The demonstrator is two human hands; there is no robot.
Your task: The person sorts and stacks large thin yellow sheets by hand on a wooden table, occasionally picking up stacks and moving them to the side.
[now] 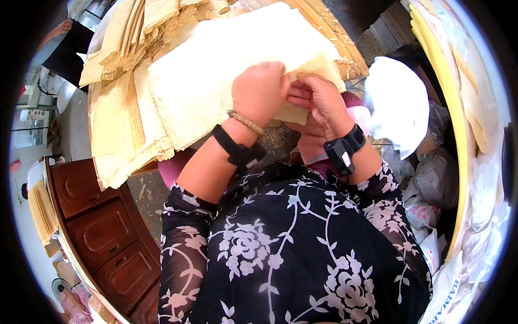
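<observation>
A stack of pale, rough-edged paper sheets (216, 59) lies on the wooden table in front of me, lit almost white. My left hand (260, 92) is closed at the near edge of the stack, its fingertips mostly hidden. Just beside it, my right hand (324, 102) has thumb and fingers drawn together at a sheet edge, palm partly turned toward me. The two hands nearly touch over a darker tan paper corner (318, 67). Black bands circle both wrists, and a beaded bracelet (245, 122) is on the left one.
Folded tan paper bundles (132, 32) are heaped at the far left of the wooden table (337, 32). A brown panelled cabinet (108, 232) stands at left. White bags (396, 102) and a yellow-edged surface (458, 162) with plastic on it line the right side.
</observation>
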